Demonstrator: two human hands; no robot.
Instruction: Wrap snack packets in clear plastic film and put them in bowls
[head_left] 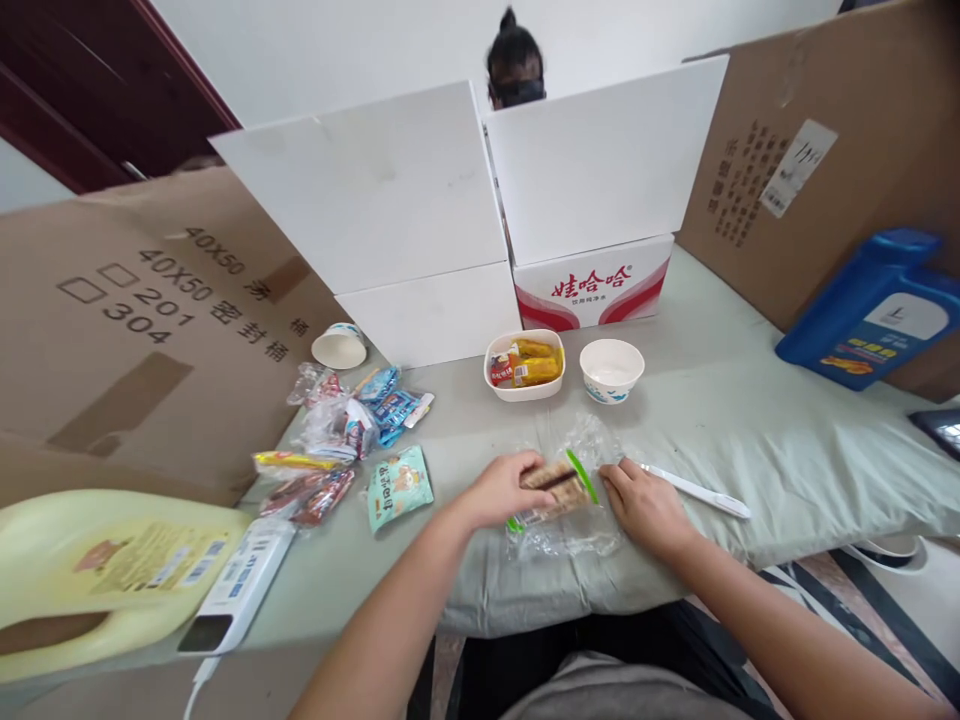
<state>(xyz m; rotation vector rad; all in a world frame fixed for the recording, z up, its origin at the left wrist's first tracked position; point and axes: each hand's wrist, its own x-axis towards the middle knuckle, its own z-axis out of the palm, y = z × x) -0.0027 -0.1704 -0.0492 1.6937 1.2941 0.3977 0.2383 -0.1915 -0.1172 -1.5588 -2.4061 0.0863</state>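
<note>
A blue bottle (pixel 862 315) sits beside a cardboard box (pixel 862 90).

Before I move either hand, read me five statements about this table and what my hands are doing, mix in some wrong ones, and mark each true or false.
1. Your left hand holds a snack pack with green ends. True.
2. Your right hand is by the clear plastic. True.
3. Nothing long lies beside your right hand. False: a long white tool lies there.
4. The white tub holds yellow-wrapped packets. True.
5. Your left hand is lifting the white tub. False: the tub stands on the green cloth, apart from both hands.
</note>
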